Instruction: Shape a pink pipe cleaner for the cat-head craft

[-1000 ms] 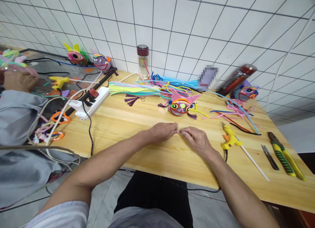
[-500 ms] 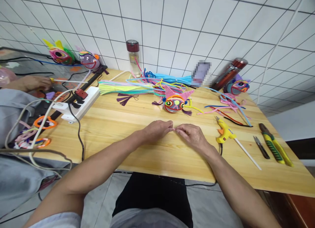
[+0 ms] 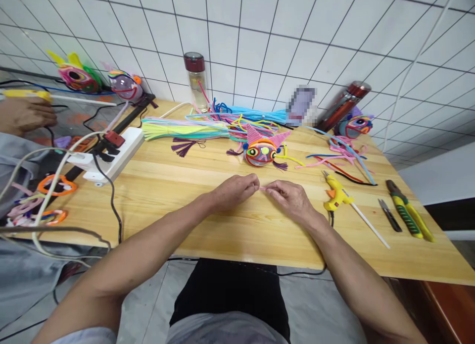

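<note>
Between my two hands runs a short pink pipe cleaner, mostly hidden by the fingers. My left hand pinches one end, thumb against forefinger. The other end is pinched in my right hand, whose fingers are curled. Both hands are just above the wooden table. Behind them sits a round clear ornament with pink ears, ringed eyes and purple tassels. Bundles of coloured pipe cleaners lie behind and to its left.
On the right lie a yellow glue gun, small snips and pliers. A red flask and a glass bottle stand at the wall. Left are a power strip and a co-worker's hand holding another glue gun.
My hands keep their pinch on the pipe cleaner, with slightly more pink showing between them. The co-worker's hand has moved left and up with its glue gun. The view has shifted slightly.
</note>
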`<state>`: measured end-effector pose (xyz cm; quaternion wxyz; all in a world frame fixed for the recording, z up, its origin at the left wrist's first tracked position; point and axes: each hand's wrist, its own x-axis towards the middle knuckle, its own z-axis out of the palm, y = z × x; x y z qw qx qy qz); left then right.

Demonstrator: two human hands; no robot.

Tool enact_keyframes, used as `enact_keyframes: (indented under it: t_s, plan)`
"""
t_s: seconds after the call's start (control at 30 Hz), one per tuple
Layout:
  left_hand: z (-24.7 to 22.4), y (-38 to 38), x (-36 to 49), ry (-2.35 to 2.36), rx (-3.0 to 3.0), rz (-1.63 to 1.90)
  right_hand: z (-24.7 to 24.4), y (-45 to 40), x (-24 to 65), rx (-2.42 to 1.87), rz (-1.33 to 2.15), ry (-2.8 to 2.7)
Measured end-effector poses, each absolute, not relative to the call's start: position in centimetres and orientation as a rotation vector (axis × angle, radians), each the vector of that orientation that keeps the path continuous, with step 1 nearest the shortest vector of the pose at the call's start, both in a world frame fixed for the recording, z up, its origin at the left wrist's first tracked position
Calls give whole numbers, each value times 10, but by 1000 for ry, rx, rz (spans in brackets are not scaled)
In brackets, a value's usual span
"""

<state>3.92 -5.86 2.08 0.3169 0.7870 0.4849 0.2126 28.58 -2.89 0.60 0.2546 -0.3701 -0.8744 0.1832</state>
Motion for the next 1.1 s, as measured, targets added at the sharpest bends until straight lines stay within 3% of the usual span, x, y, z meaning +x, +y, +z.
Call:
enact_keyframes:
  t_s: [0.37, 0.87, 1.1]
  plan:
    - [13, -55, 46, 1232, 1943, 602, 8, -29, 296, -1029, 455, -2324]
    - [26, -57, 49, 1522, 2121, 224, -1, -16, 299, -847, 349, -2236]
    - [17, -51, 45, 1591, 2229, 238, -3, -15, 300, -874, 300, -2208]
